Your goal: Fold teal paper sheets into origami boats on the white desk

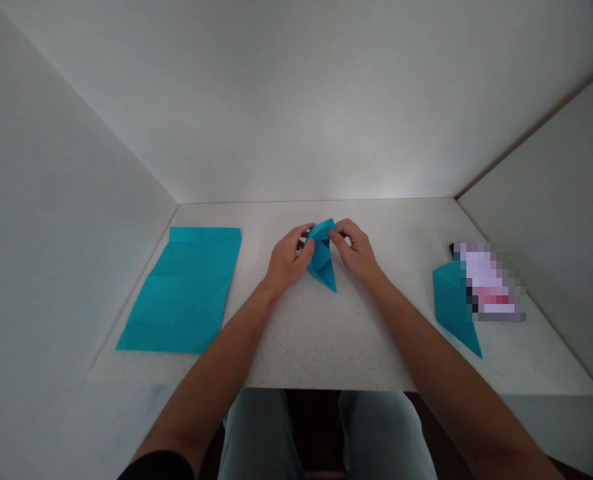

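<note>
Between my two hands is a folded piece of blue paper [321, 260], held up a little over the middle of the white table. My left hand [291, 257] pinches its left side, the thumb lying on the near face. At the upper right corner, my right hand [355, 248] grips the paper between thumb and fingers. A pointed flap hangs down toward me, and an opening shows between the folds. Some fingertips of both hands are hidden behind the paper.
A creased blue sheet [186, 293] lies flat on the left of the white table [326, 353]. At the right, a folded blue paper [451, 300] lies partly under a pixelated, phone-like object [489, 280]. White walls [316, 133] enclose the table at the back and sides.
</note>
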`<action>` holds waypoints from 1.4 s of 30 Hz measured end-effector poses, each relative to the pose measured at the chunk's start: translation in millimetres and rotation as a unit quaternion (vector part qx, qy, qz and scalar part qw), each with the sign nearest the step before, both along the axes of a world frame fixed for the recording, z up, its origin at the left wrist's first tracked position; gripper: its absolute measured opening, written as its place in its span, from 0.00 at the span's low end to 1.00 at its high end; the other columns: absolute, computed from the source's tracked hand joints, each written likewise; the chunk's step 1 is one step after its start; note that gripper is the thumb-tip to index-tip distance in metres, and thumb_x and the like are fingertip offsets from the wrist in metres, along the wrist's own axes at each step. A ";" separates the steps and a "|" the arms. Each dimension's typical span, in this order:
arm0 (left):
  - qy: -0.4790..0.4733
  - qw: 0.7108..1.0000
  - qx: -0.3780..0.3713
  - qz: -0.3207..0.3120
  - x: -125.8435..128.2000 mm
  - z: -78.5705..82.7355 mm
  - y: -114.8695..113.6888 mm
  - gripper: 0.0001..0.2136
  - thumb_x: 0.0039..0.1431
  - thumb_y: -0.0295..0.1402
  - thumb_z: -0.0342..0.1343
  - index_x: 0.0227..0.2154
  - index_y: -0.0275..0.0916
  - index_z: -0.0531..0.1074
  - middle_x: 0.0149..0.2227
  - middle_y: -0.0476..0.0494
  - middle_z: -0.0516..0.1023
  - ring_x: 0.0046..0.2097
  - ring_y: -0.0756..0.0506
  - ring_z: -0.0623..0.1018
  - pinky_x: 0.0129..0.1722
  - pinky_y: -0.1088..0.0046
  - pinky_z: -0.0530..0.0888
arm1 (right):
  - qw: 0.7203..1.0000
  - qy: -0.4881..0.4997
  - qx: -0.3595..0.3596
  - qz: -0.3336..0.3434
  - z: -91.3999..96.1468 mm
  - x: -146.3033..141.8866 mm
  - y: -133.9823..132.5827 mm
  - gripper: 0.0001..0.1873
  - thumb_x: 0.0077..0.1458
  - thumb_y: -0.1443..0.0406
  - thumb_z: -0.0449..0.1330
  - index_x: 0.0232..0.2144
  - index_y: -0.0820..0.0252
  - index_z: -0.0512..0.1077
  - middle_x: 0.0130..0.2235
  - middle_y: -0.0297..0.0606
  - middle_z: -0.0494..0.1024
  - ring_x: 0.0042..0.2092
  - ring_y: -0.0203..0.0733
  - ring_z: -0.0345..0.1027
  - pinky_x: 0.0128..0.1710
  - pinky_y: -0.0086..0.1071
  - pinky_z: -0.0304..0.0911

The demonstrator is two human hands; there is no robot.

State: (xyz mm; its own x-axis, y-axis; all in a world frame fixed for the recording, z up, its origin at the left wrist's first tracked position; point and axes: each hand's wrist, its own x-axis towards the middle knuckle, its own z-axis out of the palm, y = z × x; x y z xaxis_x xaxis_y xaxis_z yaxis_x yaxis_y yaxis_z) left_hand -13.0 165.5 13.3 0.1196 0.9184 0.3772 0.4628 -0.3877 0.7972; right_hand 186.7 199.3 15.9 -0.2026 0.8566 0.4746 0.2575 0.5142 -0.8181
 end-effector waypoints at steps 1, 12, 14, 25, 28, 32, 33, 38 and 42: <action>-0.010 1.000 0.014 0.012 -0.6 -1.8 1.8 0.20 0.75 0.44 0.53 0.62 0.41 0.74 0.55 0.36 0.83 0.47 0.42 0.82 0.48 0.64 0.80 | 1.000 0.024 -0.017 0.010 0.3 -0.5 0.4 0.23 0.69 0.45 0.60 0.29 0.53 0.71 0.34 0.35 0.74 0.39 0.44 0.67 0.44 0.40 0.67; -0.235 0.956 -0.116 -0.130 0.1 -12.9 9.8 0.40 0.60 0.60 0.67 0.69 0.45 0.67 0.65 0.32 0.75 0.58 0.35 0.81 0.52 0.58 0.80 | 0.873 0.368 -0.303 0.104 8.7 -1.7 3.8 0.24 0.51 0.51 0.72 0.24 0.52 0.61 0.24 0.26 0.62 0.27 0.36 0.61 0.31 0.31 0.71; -0.263 0.941 -0.152 -0.149 2.9 -10.0 8.4 0.40 0.58 0.61 0.69 0.66 0.44 0.70 0.61 0.33 0.78 0.56 0.35 0.82 0.50 0.60 0.81 | 0.860 0.386 -0.317 0.106 9.8 -0.7 3.7 0.21 0.52 0.51 0.71 0.26 0.52 0.63 0.25 0.26 0.65 0.28 0.37 0.64 0.31 0.32 0.72; -0.364 0.895 -0.251 -0.061 3.6 -5.6 12.4 0.34 0.50 0.58 0.75 0.53 0.40 0.78 0.47 0.39 0.85 0.45 0.40 0.84 0.44 0.66 0.80 | 0.876 0.373 -0.299 0.061 0.5 -4.8 8.6 0.30 0.50 0.43 0.75 0.30 0.50 0.62 0.28 0.26 0.70 0.31 0.40 0.71 0.33 0.35 0.74; -0.404 0.868 -0.286 -0.045 2.2 -5.5 15.2 0.35 0.46 0.57 0.78 0.51 0.40 0.79 0.48 0.38 0.85 0.47 0.39 0.84 0.45 0.66 0.81 | 0.881 0.380 -0.283 0.021 -1.4 -2.8 11.0 0.29 0.50 0.43 0.75 0.30 0.50 0.63 0.26 0.26 0.68 0.32 0.41 0.72 0.32 0.34 0.73; -0.436 0.846 -0.302 -0.054 1.0 -1.8 14.0 0.35 0.47 0.55 0.78 0.53 0.40 0.79 0.50 0.36 0.85 0.50 0.36 0.84 0.47 0.62 0.82 | 0.874 0.379 -0.298 0.049 0.8 -3.5 7.7 0.29 0.51 0.37 0.71 0.32 0.51 0.70 0.32 0.34 0.79 0.43 0.50 0.79 0.41 0.42 0.78; -0.443 0.846 -0.292 -0.048 0.8 -1.1 13.7 0.35 0.47 0.54 0.79 0.53 0.40 0.78 0.50 0.36 0.85 0.51 0.36 0.84 0.48 0.61 0.82 | 0.875 0.367 -0.305 0.076 1.7 -4.6 4.9 0.30 0.51 0.35 0.70 0.34 0.51 0.73 0.36 0.36 0.82 0.47 0.53 0.80 0.44 0.44 0.78; -0.461 0.858 -0.226 -0.006 -2.0 -1.4 16.6 0.36 0.45 0.54 0.80 0.54 0.42 0.78 0.54 0.37 0.84 0.56 0.35 0.83 0.53 0.59 0.81 | 0.898 0.263 -0.303 0.179 0.4 -11.9 -11.1 0.32 0.43 0.44 0.80 0.47 0.50 0.81 0.49 0.40 0.87 0.56 0.56 0.79 0.57 0.51 0.76; -0.453 0.873 -0.181 0.007 -5.5 -3.0 20.9 0.36 0.45 0.54 0.79 0.54 0.43 0.78 0.56 0.36 0.83 0.60 0.34 0.81 0.57 0.58 0.80 | 0.911 0.230 -0.295 0.174 -4.8 -13.5 -9.5 0.30 0.47 0.45 0.79 0.49 0.50 0.82 0.51 0.39 0.87 0.56 0.56 0.80 0.60 0.53 0.75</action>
State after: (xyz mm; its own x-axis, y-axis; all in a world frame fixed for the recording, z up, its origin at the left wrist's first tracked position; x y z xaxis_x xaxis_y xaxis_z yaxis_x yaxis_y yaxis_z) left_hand -18.6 186.5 10.3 -0.0897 0.9960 -0.0049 -0.4177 -0.0331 0.9080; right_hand 173.2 189.8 11.0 -0.4065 0.9120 0.0549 -0.2766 -0.0656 -0.9588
